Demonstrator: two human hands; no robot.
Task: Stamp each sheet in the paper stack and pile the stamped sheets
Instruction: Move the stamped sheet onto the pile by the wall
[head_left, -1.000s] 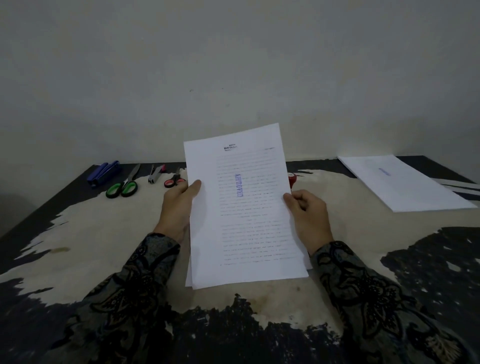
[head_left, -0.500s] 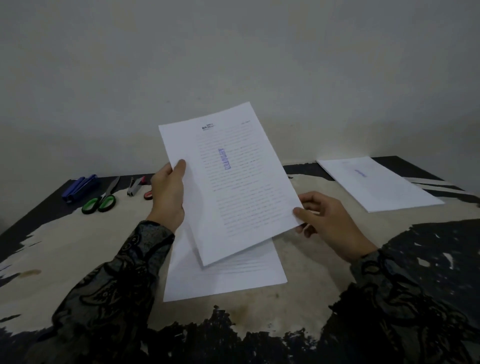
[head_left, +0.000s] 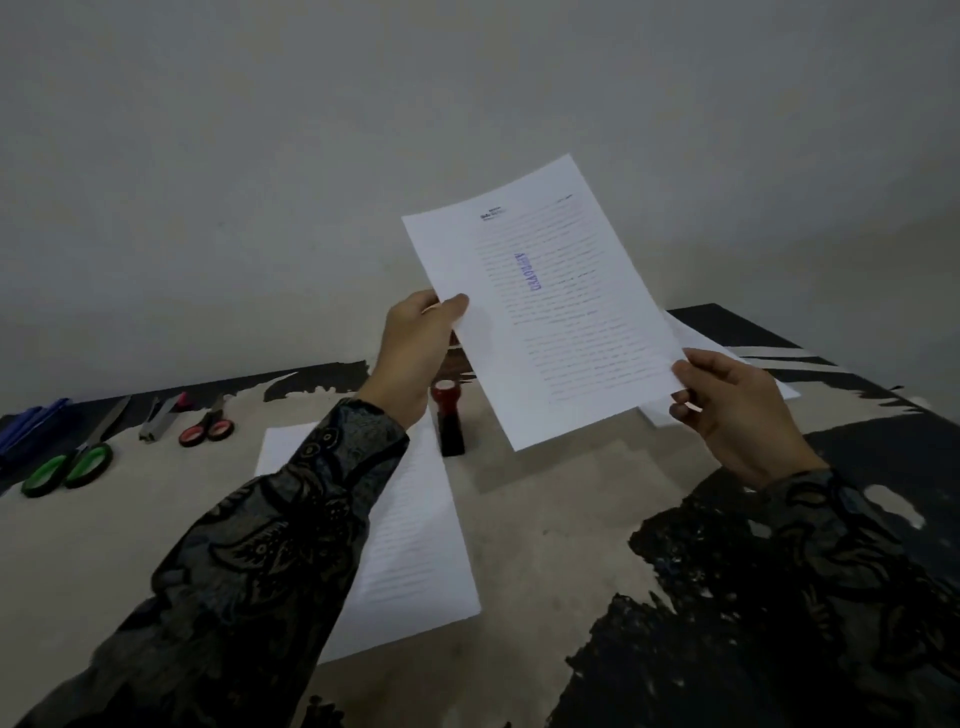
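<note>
A printed sheet (head_left: 561, 312) bearing a blue stamp mark hangs in the air, tilted, above the table's right half. My left hand (head_left: 415, 353) pinches its left edge and my right hand (head_left: 737, 410) pinches its lower right corner. Under my left forearm the paper stack (head_left: 415, 519) lies flat on the table. The stamp (head_left: 448, 421), black with a red knob, stands upright just beyond the stack. The pile of stamped sheets (head_left: 727, 353) lies at the far right, mostly hidden behind the held sheet and my right hand.
Along the table's (head_left: 545, 519) far left edge lie blue pens (head_left: 31, 426), green-handled scissors (head_left: 72, 462), a grey stapler (head_left: 161, 415) and small red-handled scissors (head_left: 208, 428). A plain wall rises behind the table.
Both hands have lifted the stamped sheet off the stack and carried it to the right, toward the far-right pile. The stamp, hidden before, now shows beyond the stack.
</note>
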